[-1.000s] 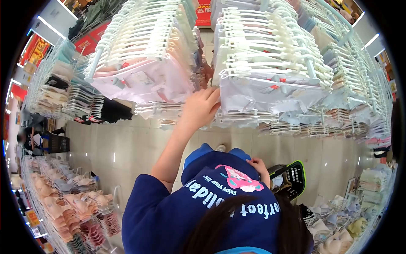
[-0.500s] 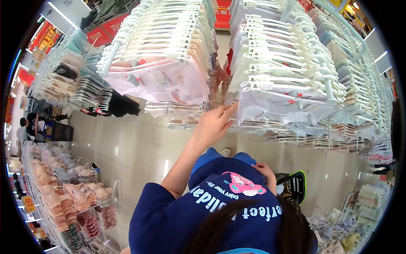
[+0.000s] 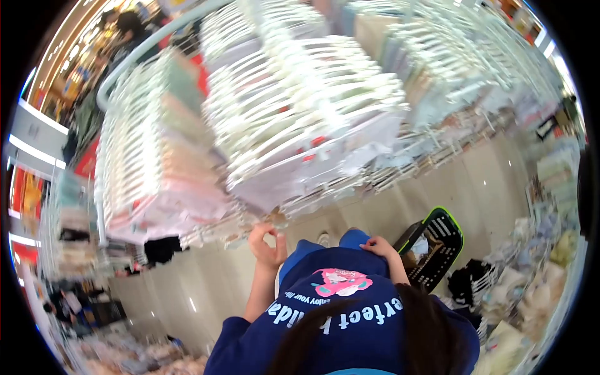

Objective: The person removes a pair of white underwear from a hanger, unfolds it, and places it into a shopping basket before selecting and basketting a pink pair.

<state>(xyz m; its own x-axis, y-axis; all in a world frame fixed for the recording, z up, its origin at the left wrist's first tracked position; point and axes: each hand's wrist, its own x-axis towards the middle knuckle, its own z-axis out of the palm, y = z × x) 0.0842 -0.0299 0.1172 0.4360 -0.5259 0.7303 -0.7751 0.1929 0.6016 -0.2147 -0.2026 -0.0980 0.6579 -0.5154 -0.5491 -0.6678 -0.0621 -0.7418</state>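
My left hand [image 3: 267, 247] is raised in front of my body, just below the hanging garments. Its fingers are loosely bent, with a gap to the thumb, and nothing shows in it. Above it hang a pale lilac garment [image 3: 269, 187] and, to the left, a pale pink garment [image 3: 175, 209], both on white hangers [image 3: 300, 94]. Close to my blue trousers [image 3: 354, 239], my right hand [image 3: 381, 247] has its fingers curled together. What they hold, if anything, is hidden. A black shopping basket [image 3: 440, 247] with a green rim is beside my right forearm, with items inside.
A metal rack rail [image 3: 156, 39] curves over the hangers. More garments [image 3: 431, 69] hang farther right. Light-coloured clothes [image 3: 519, 300] are displayed at the lower right, and bras at the lower left. Glossy tiled floor [image 3: 206, 294] runs between the racks. A person [image 3: 128, 31] is at the upper left.
My left hand has come away from the lilac garment and drawn back down and left. The view has turned to the right, and more of the basket shows.
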